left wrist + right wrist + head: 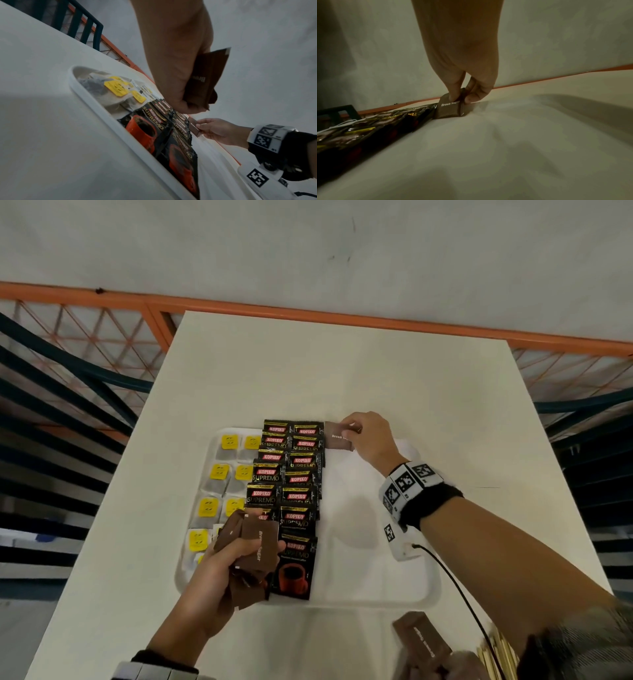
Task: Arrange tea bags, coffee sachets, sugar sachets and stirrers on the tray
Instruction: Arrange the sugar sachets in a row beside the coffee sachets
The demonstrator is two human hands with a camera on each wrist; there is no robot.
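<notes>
A white tray (pixel 424 594) lies on the white table. Tea bags with yellow tags (pixel 219 474) fill its left side, and black Kopiko coffee sachets (pixel 294 484) run in two overlapping columns beside them. My right hand (pixel 368 440) pinches one brown sugar sachet (pixel 337 436) at the tray's far end, right of the top coffee sachets; its lower edge touches the tray (pixel 488 135) in the right wrist view, where the brown sugar sachet (pixel 448 110) stands tilted. My left hand (pixel 219 566) grips a bundle of brown sugar sachets (pixel 255 556) above the tray's near left part.
More brown sugar sachets (pixel 421 642) and pale wooden stirrers (pixel 500 652) lie on the table near its front right edge. An orange rail (pixel 308 313) and dark chair backs (pixel 51 405) surround the table (pixel 342 364).
</notes>
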